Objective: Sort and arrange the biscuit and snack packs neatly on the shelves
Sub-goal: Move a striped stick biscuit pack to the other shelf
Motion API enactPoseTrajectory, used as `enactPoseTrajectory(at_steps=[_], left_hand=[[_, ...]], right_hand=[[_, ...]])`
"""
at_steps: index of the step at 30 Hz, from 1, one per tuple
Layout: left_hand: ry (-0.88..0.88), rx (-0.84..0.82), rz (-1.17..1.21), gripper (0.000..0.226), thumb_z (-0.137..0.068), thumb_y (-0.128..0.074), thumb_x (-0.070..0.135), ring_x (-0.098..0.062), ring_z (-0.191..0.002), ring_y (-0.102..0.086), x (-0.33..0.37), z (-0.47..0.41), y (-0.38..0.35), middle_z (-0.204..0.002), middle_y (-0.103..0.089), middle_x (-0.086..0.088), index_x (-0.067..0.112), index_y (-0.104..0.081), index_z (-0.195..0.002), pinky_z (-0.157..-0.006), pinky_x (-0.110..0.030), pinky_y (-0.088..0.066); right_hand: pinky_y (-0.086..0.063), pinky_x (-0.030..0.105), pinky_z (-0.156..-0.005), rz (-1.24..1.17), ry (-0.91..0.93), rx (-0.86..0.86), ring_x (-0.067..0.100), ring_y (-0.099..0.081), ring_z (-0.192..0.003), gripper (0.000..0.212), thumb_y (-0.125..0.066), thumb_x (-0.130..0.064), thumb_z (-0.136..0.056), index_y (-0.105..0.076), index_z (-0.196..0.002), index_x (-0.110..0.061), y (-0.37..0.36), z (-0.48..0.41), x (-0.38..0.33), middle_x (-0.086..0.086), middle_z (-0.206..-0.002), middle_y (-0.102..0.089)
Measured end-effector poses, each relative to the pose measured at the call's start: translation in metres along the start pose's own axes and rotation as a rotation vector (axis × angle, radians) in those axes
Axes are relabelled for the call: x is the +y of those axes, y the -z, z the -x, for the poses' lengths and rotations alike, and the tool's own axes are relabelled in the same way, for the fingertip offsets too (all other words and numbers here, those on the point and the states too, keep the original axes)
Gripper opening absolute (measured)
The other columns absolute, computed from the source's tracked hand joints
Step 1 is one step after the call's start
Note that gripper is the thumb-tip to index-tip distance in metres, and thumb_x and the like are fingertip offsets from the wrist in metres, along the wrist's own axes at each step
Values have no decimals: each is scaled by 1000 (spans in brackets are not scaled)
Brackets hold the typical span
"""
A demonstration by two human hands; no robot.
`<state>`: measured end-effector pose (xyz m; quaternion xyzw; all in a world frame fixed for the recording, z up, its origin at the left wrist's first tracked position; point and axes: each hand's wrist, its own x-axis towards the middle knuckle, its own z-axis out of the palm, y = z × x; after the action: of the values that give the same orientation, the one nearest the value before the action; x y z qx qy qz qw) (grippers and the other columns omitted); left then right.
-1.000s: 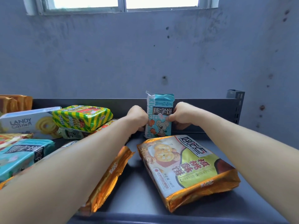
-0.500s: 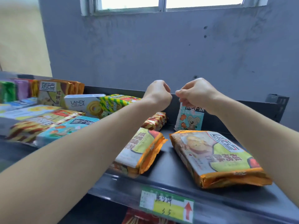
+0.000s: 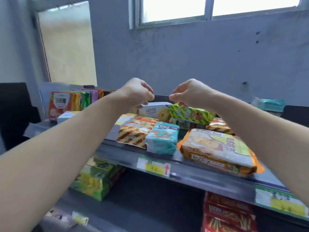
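Note:
My left hand (image 3: pixel 137 92) and my right hand (image 3: pixel 189 93) hover side by side above the top shelf (image 3: pixel 200 175), fingers loosely curled and holding nothing. Just below them lie a white cookie box (image 3: pixel 154 110) and a yellow-green striped pack (image 3: pixel 190 113). Nearer the front edge lie a red-and-yellow striped pack (image 3: pixel 136 130), a teal pack (image 3: pixel 161 139) and a big orange-and-green biscuit pack (image 3: pixel 217 148). A row of coloured packs (image 3: pixel 70 101) stands upright at the far left. A blurred teal pack (image 3: pixel 268 104) shows at the far right.
A lower shelf holds green packs (image 3: pixel 95 178) on the left and red boxes (image 3: pixel 229 213) on the right. Price labels (image 3: pixel 153 166) are stuck to the upper shelf's front edge. A grey wall with a window rises behind the shelf.
Both hands have let go of the blue bear pack standing at the back and lifted up. They and the view have swung to the left along the shelf.

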<state>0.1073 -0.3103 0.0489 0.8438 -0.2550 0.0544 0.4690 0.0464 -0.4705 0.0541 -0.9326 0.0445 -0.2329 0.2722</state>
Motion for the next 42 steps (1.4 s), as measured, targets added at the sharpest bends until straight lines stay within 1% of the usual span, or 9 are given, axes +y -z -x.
enactPoseTrajectory(at_steps=[4, 11, 15, 20, 22, 25, 28, 35, 42], left_hand=[[73, 5, 7, 10, -88, -59, 7, -22, -88, -60, -44, 3, 38, -98, -64, -12, 15, -61, -83, -81, -35, -53], [170, 56, 22, 13, -90, -57, 7, -21, -88, -59, -91, 1, 73, -94, -64, -8, 16, -60, -81, -76, -33, -51], [225, 74, 15, 12, -90, -56, 6, -20, -87, -59, -105, -5, 78, -95, -63, -9, 15, -60, -82, -73, -31, -51], [227, -6, -43, 8, -90, -59, 8, -19, -85, -61, -101, -17, 60, -96, -63, -9, 15, -60, -85, -71, -29, -55], [210, -47, -80, 4, -89, -61, 9, -18, -81, -61, -93, -25, 48, -96, -63, -9, 13, -61, -89, -66, -25, -54], [225, -123, -189, 17, -88, -64, 15, -18, -77, -63, -84, -38, 27, -95, -64, -9, 8, -63, -104, -61, -23, -55], [286, -183, -321, 29, -89, -63, 19, -20, -77, -64, -80, -46, 11, -104, -66, -13, 2, -61, -112, -61, -25, -55], [313, -277, -561, 29, -87, -65, 32, -21, -71, -66, -75, -64, -1, -78, -60, -7, 7, -53, -96, -62, -25, -56], [281, -263, -533, 35, -82, -68, 37, -12, -54, -51, -84, -65, 0, -71, -55, -4, 7, -53, -90, -43, -16, -41]], right_hand=[[-47, 24, -63, 50, 1, -40, 14, -58, -73, 27, -63, -31, -89, -72, -104, -10, -36, -8, -34, 1, -84, -65], [-48, 22, -60, 82, 31, -126, 14, -59, -77, 29, -61, -30, -91, -69, -109, -9, -79, -23, -67, 1, -89, -64], [-53, 28, -71, 76, 11, -143, 18, -63, -85, 28, -62, -29, -91, -69, -108, -7, -89, -37, -68, 3, -93, -66], [-57, 32, -80, 62, -124, -197, 17, -65, -79, 30, -62, -27, -90, -65, -111, -6, -95, -63, -45, 10, -105, -70], [-58, 29, -74, 75, -172, -228, 20, -69, -86, 32, -64, -28, -89, -64, -113, -6, -97, -71, -33, 10, -108, -69], [-53, 21, -59, 111, -207, -262, 19, -68, -86, 35, -65, -28, -88, -62, -116, -7, -98, -79, -18, 8, -106, -67], [-54, 24, -66, 143, -242, -325, 21, -67, -89, 43, -64, -30, -89, -57, -124, -7, -100, -84, -8, 9, -110, -66], [-56, 25, -67, 177, -250, -324, 21, -67, -88, 46, -65, -32, -88, -55, -127, -11, -106, -87, -2, 9, -111, -64], [-53, 20, -59, 219, -257, -320, 18, -67, -84, 42, -65, -37, -87, -61, -121, -12, -106, -85, -10, 7, -105, -65]])
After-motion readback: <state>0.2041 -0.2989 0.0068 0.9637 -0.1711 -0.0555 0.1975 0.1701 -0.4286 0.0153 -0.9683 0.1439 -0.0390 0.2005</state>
